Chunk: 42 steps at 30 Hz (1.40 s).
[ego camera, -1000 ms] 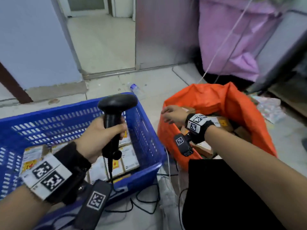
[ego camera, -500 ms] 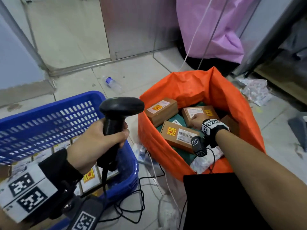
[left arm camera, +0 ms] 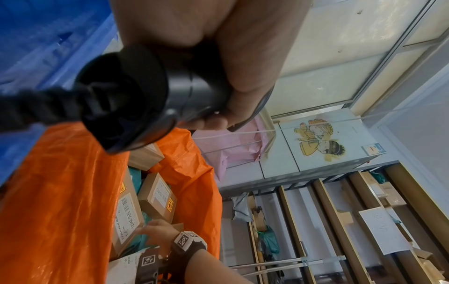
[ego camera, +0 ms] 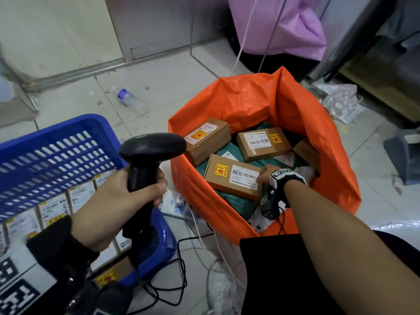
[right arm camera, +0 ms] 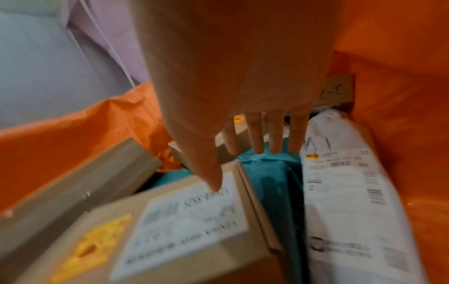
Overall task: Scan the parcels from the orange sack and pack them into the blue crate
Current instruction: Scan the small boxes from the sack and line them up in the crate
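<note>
The right hand [ego camera: 264, 174] is down inside the orange sack [ego camera: 250, 103], thumb tip resting on the white label of the nearest cardboard parcel [ego camera: 231, 176] while the 4 fingers [right arm camera: 275, 134] hang straight and slightly spread past the box's right edge, over a teal mailer bag [right arm camera: 267, 182]; nothing is pinched yet. That parcel lies label-up, tilted toward the near-left wall of the sack, with 2 more cardboard boxes beyond it, 1 at the far left [ego camera: 208, 140] and 1 at the far right [ego camera: 263, 143], and a white poly mailer [right arm camera: 345, 192] to its right. The left hand [ego camera: 113, 201] is wrapped tight round the grip of the black barcode scanner [ego camera: 150, 151], which stands upright between the sack and the blue crate [ego camera: 56, 137], whose floor already carries rows of labelled parcels. The step in hand looks like picking up the nearest box, and it would go best if the fingers curl under the right edge while the thumb stays off the barcode, so the label comes up bare and facing the scanner head. Lifting it level and clear of the sack wall should save a second adjustment, since the crinkled orange plastic could snag a corner. The scanner's cable [ego camera: 172, 264] trails loose across the floor below, worth keeping clear of on the swing left to the crate.
</note>
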{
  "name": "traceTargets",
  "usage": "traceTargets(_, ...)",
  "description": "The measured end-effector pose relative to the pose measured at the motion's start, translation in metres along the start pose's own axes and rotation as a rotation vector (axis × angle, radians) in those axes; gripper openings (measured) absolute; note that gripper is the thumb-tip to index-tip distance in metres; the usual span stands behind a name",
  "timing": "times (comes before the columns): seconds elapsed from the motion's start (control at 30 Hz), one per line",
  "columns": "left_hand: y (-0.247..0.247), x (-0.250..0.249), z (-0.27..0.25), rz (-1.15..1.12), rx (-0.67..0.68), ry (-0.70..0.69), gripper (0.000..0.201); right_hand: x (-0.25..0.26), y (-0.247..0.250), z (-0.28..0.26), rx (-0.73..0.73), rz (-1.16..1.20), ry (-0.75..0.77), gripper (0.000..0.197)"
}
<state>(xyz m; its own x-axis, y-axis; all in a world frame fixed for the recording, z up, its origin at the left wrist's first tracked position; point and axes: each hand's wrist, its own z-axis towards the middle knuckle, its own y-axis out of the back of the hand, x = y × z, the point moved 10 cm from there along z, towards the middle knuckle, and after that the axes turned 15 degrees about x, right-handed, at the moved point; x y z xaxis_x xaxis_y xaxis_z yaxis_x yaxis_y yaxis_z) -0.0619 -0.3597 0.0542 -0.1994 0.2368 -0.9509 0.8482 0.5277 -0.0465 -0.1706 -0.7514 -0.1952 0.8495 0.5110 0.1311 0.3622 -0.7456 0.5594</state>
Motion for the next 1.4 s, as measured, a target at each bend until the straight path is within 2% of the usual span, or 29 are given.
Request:
traceTargets(0.07,-0.001,0.006,0.004,-0.024,0.014,0.003,0.027,0.003,-0.018,0.007,0.098,0.055,0.055,0.046)
traceTargets(0.2,-0.004,0.012,0.013,-0.015,0.023,0.020,0.018,0.001,-0.013,0.018,0.022,0.190,0.074,0.041)
traceTargets(0.27,-0.005,0.012,0.017,-0.021,0.026,0.019,0.017,-0.009,-0.010,0.023,-0.008,0.261,0.042,0.058)
traceTargets(0.33,-0.007,0.012,0.018,-0.027,0.038,0.012,0.027,-0.011,-0.006,0.024,-0.041,0.254,0.032,0.094)
traceTargets(0.37,-0.006,0.012,0.019,-0.026,0.038,0.015,0.030,-0.006,-0.007,0.025,-0.038,0.243,0.073,0.106)
traceTargets(0.43,-0.006,0.013,0.020,-0.024,0.040,0.027,0.032,0.008,-0.013,0.021,-0.012,0.204,0.130,0.116)
traceTargets(0.53,-0.004,0.013,0.019,-0.032,0.048,0.023,0.030,0.015,-0.020,0.016,-0.018,0.114,0.066,0.120)
traceTargets(0.67,0.003,0.017,0.014,-0.045,0.043,0.014,0.031,0.024,-0.026,0.011,0.014,0.016,0.019,0.109)
traceTargets(0.73,0.004,0.018,0.011,-0.058,0.039,0.014,0.026,0.029,-0.036,0.010,0.093,0.017,0.055,0.111)
traceTargets(0.83,0.004,0.016,0.007,-0.079,0.028,0.000,0.031,0.033,-0.055,0.011,0.233,0.073,0.129,0.120)
traceTargets(0.9,0.007,0.013,0.003,-0.073,0.016,-0.003,0.032,0.033,-0.056,0.013,0.268,0.100,0.167,0.113)
traceTargets(1.0,0.013,0.008,-0.006,-0.059,0.006,-0.006,0.031,0.050,-0.035,-0.016,0.230,0.101,0.209,0.081)
traceTargets(1.03,0.015,0.006,-0.009,-0.058,0.000,-0.010,0.031,0.055,-0.025,-0.026,0.205,0.097,0.213,0.080)
traceTargets(1.13,0.021,0.000,-0.020,-0.051,-0.021,-0.016,0.027,0.065,0.007,-0.046,0.169,0.007,0.225,0.100)
traceTargets(1.3,0.030,-0.007,-0.041,-0.059,-0.043,-0.046,0.021,0.086,0.066,-0.077,0.095,0.076,0.356,0.100)
traceTargets(1.33,0.032,-0.011,-0.046,-0.055,-0.054,-0.056,0.019,0.095,0.071,-0.093,0.093,0.129,0.385,0.095)
traceTargets(1.4,0.037,-0.016,-0.057,-0.046,-0.071,-0.084,0.015,0.117,0.072,-0.139,0.092,0.221,0.428,0.066)
